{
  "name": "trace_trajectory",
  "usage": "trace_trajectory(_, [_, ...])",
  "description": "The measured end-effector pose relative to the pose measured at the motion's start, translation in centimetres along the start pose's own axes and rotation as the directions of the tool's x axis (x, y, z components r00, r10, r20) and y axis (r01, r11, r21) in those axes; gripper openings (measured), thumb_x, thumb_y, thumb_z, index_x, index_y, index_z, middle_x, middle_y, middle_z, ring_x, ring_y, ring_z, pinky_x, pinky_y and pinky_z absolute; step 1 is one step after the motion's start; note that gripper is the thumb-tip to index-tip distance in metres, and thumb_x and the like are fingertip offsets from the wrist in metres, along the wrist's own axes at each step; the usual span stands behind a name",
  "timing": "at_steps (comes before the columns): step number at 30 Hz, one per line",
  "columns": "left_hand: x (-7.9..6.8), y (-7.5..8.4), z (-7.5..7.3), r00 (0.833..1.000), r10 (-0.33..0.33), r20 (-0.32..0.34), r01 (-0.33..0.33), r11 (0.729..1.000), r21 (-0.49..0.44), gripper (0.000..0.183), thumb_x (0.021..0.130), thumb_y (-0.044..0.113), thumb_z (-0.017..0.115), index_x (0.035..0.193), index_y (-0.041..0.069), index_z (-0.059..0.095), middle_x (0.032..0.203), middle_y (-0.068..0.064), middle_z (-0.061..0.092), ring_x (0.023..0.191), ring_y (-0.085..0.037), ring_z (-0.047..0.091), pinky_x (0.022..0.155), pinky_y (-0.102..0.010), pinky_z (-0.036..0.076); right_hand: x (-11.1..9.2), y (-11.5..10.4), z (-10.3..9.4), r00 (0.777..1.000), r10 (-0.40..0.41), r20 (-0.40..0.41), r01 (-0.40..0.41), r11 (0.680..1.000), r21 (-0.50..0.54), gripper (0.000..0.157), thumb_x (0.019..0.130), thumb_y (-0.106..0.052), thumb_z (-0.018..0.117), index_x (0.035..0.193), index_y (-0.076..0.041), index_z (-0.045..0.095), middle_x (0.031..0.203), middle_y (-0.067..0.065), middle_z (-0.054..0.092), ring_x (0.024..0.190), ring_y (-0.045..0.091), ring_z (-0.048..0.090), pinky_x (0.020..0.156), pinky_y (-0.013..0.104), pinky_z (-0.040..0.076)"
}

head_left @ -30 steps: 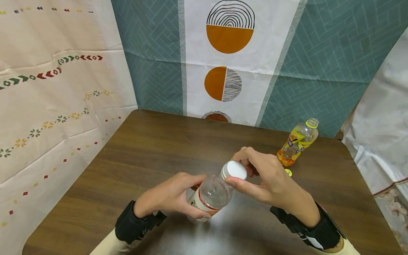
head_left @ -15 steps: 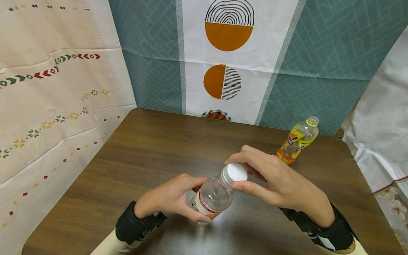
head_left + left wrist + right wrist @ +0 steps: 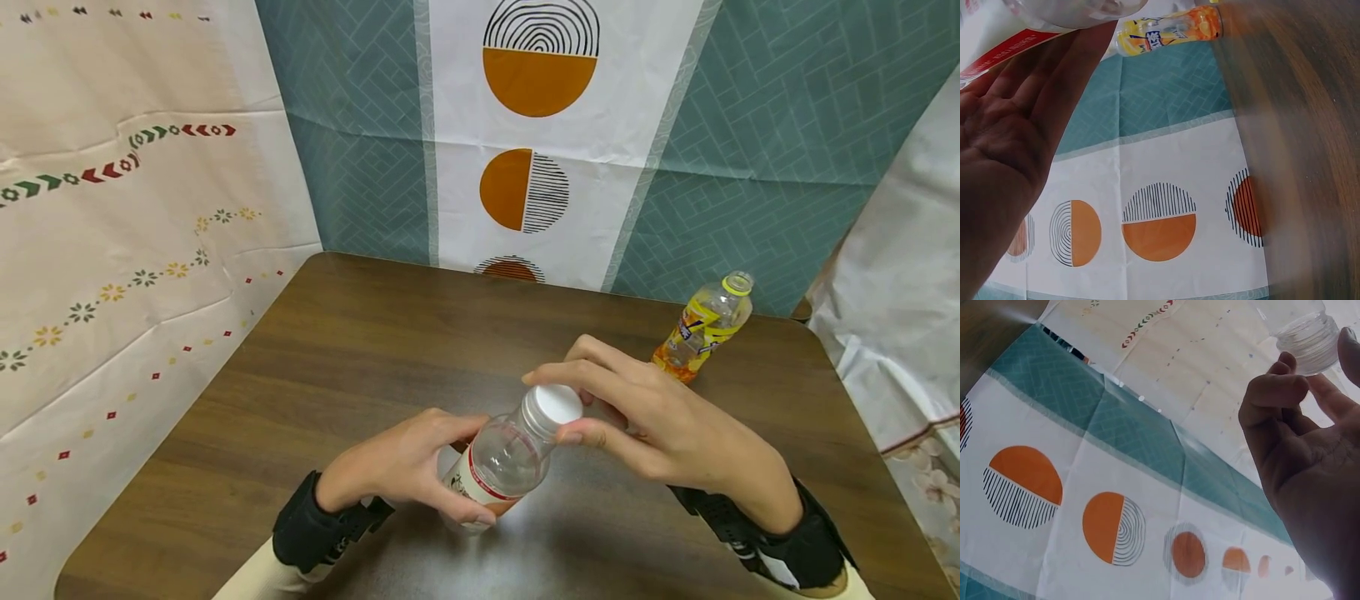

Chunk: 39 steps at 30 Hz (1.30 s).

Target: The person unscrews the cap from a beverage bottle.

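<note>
A clear plastic bottle (image 3: 513,457) with a white, red-edged label leans to the right above the table. My left hand (image 3: 405,458) grips its body from the left, thumb in front. On the bottle's neck sits a white cap (image 3: 558,404), held at its edge between the thumb and fingers of my right hand (image 3: 648,417). The right wrist view shows the ribbed cap and neck (image 3: 1309,344) beside the thumb and curled fingers. Part of the red label band (image 3: 1010,53) lies against the left fingers in the left wrist view.
An uncapped clear bottle (image 3: 697,329) with a yellow and orange label stands at the back right of the brown table (image 3: 360,333). Behind the table hangs a teal and white cloth (image 3: 375,167). Patterned pale cloth (image 3: 150,275) lines the left side.
My right hand has turned about the cap: its wrist has shifted right and its thumb slid along the cap's near edge. A small yellow cap behind it is now hidden. The left hand holds still.
</note>
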<state>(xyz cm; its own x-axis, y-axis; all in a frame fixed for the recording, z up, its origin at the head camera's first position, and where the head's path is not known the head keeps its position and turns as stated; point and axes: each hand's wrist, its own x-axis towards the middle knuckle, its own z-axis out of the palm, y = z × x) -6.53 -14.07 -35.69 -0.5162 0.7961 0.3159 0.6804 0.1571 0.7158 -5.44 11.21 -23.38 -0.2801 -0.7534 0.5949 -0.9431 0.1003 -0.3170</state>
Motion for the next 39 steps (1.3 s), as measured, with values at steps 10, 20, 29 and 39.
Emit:
trace_trajectory(10, [0.1,-0.1,-0.1,0.991,-0.06,-0.12,0.074,0.991,0.114,0.05,0.069,0.044,0.079,0.108,0.022,0.057,0.09,0.016,0.065,0.083,0.004,0.059,0.072,-0.022,0.054,-1.5,1.4,0.1,0.954,0.293,0.057,-0.282,0.947,-0.153,0.068,0.079,-0.028,0.075,0.138,-0.014,0.045,0.092,-0.011,0.05,0.065,0.0,0.043,0.051,0.016,0.041])
trace_trajectory(20, [0.1,-0.4,-0.2,0.964,-0.113,-0.239,0.157,0.972,0.174,0.046,0.067,0.046,0.079,0.102,0.024,0.058,0.084,0.018,0.065,0.076,0.004,0.059,0.063,-0.023,0.053,-0.1,-0.4,0.5,0.894,0.38,-0.239,-0.431,0.874,-0.223,0.01,0.089,-0.012,0.065,0.099,-0.011,0.064,0.08,-0.01,0.058,0.059,0.002,0.046,0.051,0.013,0.037])
trace_trajectory(29, [0.2,-0.5,-0.2,0.942,-0.135,-0.309,0.222,0.938,0.266,0.046,0.067,0.05,0.077,0.103,0.027,0.058,0.078,0.02,0.062,0.065,0.003,0.056,0.053,-0.025,0.051,1.1,-1.8,1.4,0.778,0.527,-0.343,-0.622,0.722,-0.302,0.025,0.091,-0.037,0.061,0.087,-0.013,0.066,0.058,-0.008,0.05,0.052,0.005,0.044,0.046,0.027,0.041])
trace_trajectory(39, [0.2,-0.5,-0.2,0.943,-0.121,-0.311,0.218,0.929,0.299,0.047,0.068,0.05,0.076,0.104,0.025,0.058,0.078,0.02,0.061,0.063,0.005,0.053,0.052,-0.022,0.05,1.5,-1.4,2.4,0.761,0.539,-0.361,-0.646,0.678,-0.351,0.036,0.088,-0.046,0.06,0.079,-0.011,0.062,0.052,-0.006,0.045,0.047,0.008,0.042,0.044,0.029,0.038])
